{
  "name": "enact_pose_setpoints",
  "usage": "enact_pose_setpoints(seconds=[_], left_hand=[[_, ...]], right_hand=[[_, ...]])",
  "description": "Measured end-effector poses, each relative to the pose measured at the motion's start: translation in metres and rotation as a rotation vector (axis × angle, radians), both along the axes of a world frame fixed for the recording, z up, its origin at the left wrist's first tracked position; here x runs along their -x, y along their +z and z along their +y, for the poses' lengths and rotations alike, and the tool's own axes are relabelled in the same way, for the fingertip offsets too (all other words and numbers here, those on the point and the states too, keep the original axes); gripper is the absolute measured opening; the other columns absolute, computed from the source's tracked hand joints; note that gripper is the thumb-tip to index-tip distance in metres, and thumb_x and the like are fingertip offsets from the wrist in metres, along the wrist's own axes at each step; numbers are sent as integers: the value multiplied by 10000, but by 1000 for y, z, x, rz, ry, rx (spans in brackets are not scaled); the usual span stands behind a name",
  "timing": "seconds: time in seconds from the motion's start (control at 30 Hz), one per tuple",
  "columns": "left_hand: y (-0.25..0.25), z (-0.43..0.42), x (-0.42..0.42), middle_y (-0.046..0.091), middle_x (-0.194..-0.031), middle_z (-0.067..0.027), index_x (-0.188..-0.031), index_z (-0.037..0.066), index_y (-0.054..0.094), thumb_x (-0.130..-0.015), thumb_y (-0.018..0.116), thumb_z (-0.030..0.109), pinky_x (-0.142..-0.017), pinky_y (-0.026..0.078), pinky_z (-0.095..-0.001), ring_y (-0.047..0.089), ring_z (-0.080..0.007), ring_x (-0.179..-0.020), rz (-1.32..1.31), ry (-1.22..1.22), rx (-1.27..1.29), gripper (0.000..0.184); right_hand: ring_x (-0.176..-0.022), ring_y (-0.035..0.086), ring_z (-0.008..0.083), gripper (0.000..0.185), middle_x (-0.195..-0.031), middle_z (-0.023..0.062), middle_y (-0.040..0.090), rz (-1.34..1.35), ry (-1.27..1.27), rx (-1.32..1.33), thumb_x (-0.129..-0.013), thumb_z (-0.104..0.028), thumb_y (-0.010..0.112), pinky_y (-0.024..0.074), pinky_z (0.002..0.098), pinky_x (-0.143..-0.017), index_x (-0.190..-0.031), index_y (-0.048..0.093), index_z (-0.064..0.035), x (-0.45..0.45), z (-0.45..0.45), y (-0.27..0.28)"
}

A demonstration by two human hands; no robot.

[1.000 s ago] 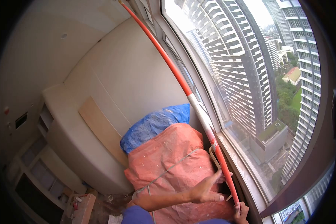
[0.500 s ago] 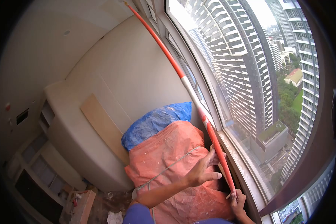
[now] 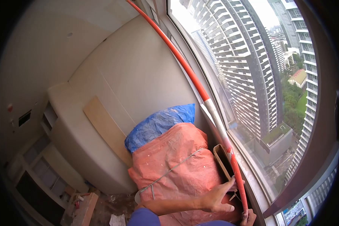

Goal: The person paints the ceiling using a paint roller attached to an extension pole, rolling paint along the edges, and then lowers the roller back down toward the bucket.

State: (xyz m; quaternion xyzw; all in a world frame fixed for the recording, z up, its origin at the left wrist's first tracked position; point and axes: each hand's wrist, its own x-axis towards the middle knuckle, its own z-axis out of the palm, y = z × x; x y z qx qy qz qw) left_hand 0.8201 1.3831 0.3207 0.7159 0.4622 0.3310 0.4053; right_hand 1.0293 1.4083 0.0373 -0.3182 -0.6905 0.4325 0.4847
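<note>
A long red-and-white pole (image 3: 192, 77) slants from the top of the view down along the window side. My right hand (image 3: 248, 217) is wrapped round its red lower end at the bottom right. Higher on the same end, my left hand (image 3: 216, 197) has its fingers reaching against the pole and its thumb apart, not closed round it. Beneath my left forearm lies a bulky bundle covered in an orange plastic sheet (image 3: 169, 154), tied with a cord. The pole's upper tip is out of view.
A large window (image 3: 233, 90) with a sill runs along the right, with towers outside. A blue sheet bundle (image 3: 160, 126) sits behind the orange one. A wooden board (image 3: 105, 128) leans on the wall. A brown open-topped object (image 3: 223, 162) stands by the sill; a wooden bench (image 3: 81, 211) is lower left.
The pole has shifted down and to the right, and its upper tip has left the view. Both hands have moved down and right with its lower end.
</note>
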Motion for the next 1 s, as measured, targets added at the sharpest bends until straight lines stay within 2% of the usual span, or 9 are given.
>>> enact_pose_setpoints(seconds=[0.3,0.33,0.4,0.43,0.5,0.63,0.73,0.83,1.0], left_hand=[[-4,18,12,356,-1497,-231,-1530,-79,85,-801,750,406,-1162,291,-442,400,-333,-1376,7,60,8,1099],[0,21,13,355,-1498,-231,-1530,-77,86,-802,753,412,-1161,292,-443,399,-333,-1378,3,67,-8,1102],[0,25,18,346,-1505,-235,-1536,-73,63,-803,761,416,-1162,294,-445,388,-338,-1388,31,71,-24,1124],[1,26,16,373,-1484,-248,-1533,-81,40,-791,759,345,-1164,299,-444,409,-342,-1374,23,70,-32,1117],[6,24,13,426,-1441,-274,-1526,-98,-6,-767,755,203,-1167,309,-440,451,-349,-1347,8,72,-46,1116],[9,15,4,428,-1441,-273,-1524,-101,-11,-767,756,203,-1154,325,-433,451,-349,-1346,35,67,-9,1119],[5,8,2,441,-1429,-268,-1523,-102,-15,-763,758,183,-1140,343,-429,465,-351,-1331,41,57,-27,1121],[5,12,11,449,-1425,-269,-1521,-106,-13,-766,756,179,-1136,351,-431,469,-354,-1330,72,77,-14,1115],[15,21,25,457,-1406,-285,-1520,-111,38,-784,762,211,-1149,342,-435,468,-361,-1330,27,117,-59,1082]], right_hand=[[-599,596,321,328,-685,154,587,-1,-47,-41,-1029,-338,472,462,408,-556,-958,627,-57,13,10,24],[-578,581,293,317,-675,138,578,-5,-49,-63,-1033,-313,465,446,402,-540,-957,625,-51,16,14,22],[-526,535,193,399,-613,84,536,86,-73,-34,-1008,-404,515,406,348,-500,-863,588,-39,26,19,15],[-500,512,143,454,-582,57,514,132,-84,-20,-996,-449,540,386,321,-480,-817,569,-33,29,21,14],[-495,504,142,456,-578,55,509,146,-67,-6,-995,-450,542,379,321,-476,-810,571,-35,29,22,13],[-585,588,260,328,-672,121,581,-5,1,-22,-1034,-325,462,445,386,-538,-952,626,-53,9,17,5],[-586,588,234,342,-672,109,585,-3,14,-27,-1029,-351,467,447,377,-537,-953,631,-59,2,10,6],[-491,503,148,461,-577,60,509,110,27,41,-993,-452,546,375,320,-475,-801,575,-35,12,15,11],[-505,524,163,456,-602,73,538,120,55,68,-993,-446,547,386,323,-486,-819,591,-27,38,30,-13]])
